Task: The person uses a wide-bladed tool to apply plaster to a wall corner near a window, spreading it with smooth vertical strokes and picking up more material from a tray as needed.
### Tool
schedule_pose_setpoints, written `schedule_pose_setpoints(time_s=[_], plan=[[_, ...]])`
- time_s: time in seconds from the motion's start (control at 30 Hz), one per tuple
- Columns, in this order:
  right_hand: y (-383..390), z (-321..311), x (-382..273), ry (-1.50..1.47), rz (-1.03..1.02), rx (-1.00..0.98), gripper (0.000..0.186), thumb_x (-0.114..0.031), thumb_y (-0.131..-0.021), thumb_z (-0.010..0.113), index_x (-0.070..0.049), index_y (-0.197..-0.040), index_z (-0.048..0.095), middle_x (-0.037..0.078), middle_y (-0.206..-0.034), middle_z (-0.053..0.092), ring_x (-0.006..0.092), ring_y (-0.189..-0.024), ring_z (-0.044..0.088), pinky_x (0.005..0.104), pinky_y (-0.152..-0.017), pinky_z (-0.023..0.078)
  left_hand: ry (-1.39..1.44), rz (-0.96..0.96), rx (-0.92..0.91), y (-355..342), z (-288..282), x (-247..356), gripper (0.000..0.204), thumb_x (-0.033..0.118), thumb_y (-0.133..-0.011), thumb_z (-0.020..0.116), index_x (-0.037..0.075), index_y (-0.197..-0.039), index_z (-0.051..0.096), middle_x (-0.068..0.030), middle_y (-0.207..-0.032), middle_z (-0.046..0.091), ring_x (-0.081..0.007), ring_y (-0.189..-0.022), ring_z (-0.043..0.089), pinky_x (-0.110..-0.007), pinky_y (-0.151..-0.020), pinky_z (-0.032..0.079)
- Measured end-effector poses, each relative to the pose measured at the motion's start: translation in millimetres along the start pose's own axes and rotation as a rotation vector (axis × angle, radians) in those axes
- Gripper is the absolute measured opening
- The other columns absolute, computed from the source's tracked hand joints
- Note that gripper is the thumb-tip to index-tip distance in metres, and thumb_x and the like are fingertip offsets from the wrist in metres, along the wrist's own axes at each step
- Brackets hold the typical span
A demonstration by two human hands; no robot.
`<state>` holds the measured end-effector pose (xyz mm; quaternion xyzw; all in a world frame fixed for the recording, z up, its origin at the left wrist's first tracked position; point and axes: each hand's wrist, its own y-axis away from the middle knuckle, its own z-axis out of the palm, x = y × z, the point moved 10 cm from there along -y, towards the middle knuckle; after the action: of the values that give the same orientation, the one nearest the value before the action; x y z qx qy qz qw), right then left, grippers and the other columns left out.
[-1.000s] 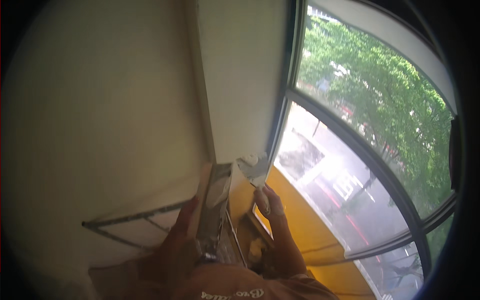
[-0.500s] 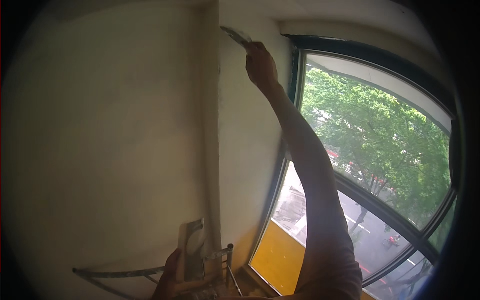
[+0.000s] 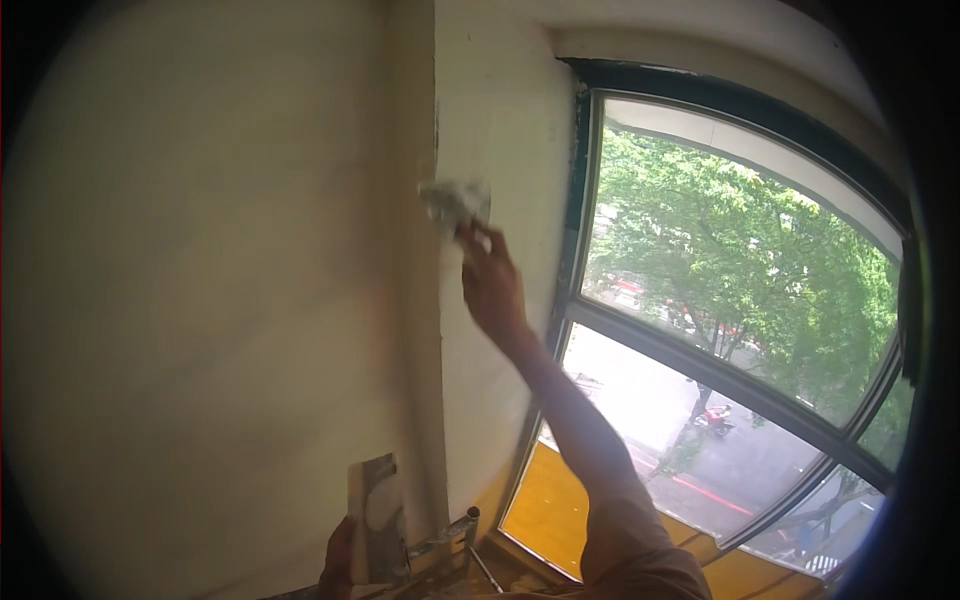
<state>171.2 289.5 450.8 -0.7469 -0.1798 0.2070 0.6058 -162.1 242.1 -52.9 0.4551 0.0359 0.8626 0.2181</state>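
Right hand (image 3: 493, 285): fingers closed round the handle of a scraper (image 3: 455, 203), pinching it close to the blade. The blade is smeared with pale paste and blurred; whether it touches the surface cannot be told. In view it overlaps the vertical corner edge (image 3: 439, 290) of the column (image 3: 490, 400).

Change noted: a second ago the scraper was low beside the board, half a second ago high near the column's top; it is now at mid-height with the arm drawn lower. In my judgement, the blade is being worked down the column's corner, away from the paste supply.

Left hand (image 3: 340, 552): clasps a flat board (image 3: 376, 565) at its left edge, fingers behind not visible. The board is held low and upright in view, well below the scraper, with pale paste (image 3: 383, 500) on its face.

Surroundings: plain wall (image 3: 220, 300) to the left; window frame (image 3: 700, 375) to the right, with a yellow panel (image 3: 545, 500) below. A metal rail (image 3: 445, 535) stands just beside the board and, as I judge it, could obstruct low strokes; the window frame likewise limits elbow room
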Motion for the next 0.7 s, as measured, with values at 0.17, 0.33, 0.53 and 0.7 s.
schedule_pose_setpoints(time_s=[0.17,0.33,0.53,0.7], plan=[[44.7,-14.9,-3.6,0.031,0.11,-0.157,0.057,0.01,-0.08,0.058,-0.007,-0.135,0.06,0.019,-0.133,0.053,0.0402,-0.093,0.067,0.0466,-0.075,0.059,-0.035,-0.015,0.039,-6.8,6.4,-0.2,0.049,0.037,-0.103,0.047,0.001,-0.137,0.052,-0.0156,-0.118,0.064,-0.0269,-0.106,0.065,-0.041,-0.096,0.052],[-110.0,-54.1,-16.0,0.141,-0.098,0.03,0.052,0.007,-0.082,0.055,-0.01,-0.132,0.059,0.023,-0.12,0.056,0.0424,-0.102,0.063,0.0468,-0.086,0.056,-0.006,0.031,0.07,-7.0,0.9,-10.6,0.047,0.038,-0.103,0.049,0.002,-0.133,0.056,-0.0116,-0.113,0.063,-0.022,-0.101,0.062,-0.037,-0.092,0.05],[-246.1,-64.9,-11.2,0.197,-0.399,0.213,0.044,-0.006,-0.081,0.061,-0.01,-0.124,0.067,0.018,-0.113,0.061,0.0363,-0.103,0.063,0.0445,-0.091,0.054,0.032,-0.009,0.083,1.5,7.4,-28.6,0.048,0.039,-0.103,0.049,0.002,-0.132,0.056,-0.0123,-0.114,0.064,-0.0234,-0.103,0.063,-0.038,-0.093,0.051],[-193.8,-40.0,12.1,0.141,-0.131,0.122,0.049,-0.005,-0.08,0.063,-0.013,-0.129,0.065,0.016,-0.112,0.059,0.0367,-0.101,0.063,0.044,-0.09,0.053,0.157,-0.009,0.101,27.1,26.5,-21.2,0.05,0.037,-0.103,0.049,-0.001,-0.136,0.053,-0.0175,-0.119,0.066,-0.0292,-0.107,0.067,-0.042,-0.096,0.054]])
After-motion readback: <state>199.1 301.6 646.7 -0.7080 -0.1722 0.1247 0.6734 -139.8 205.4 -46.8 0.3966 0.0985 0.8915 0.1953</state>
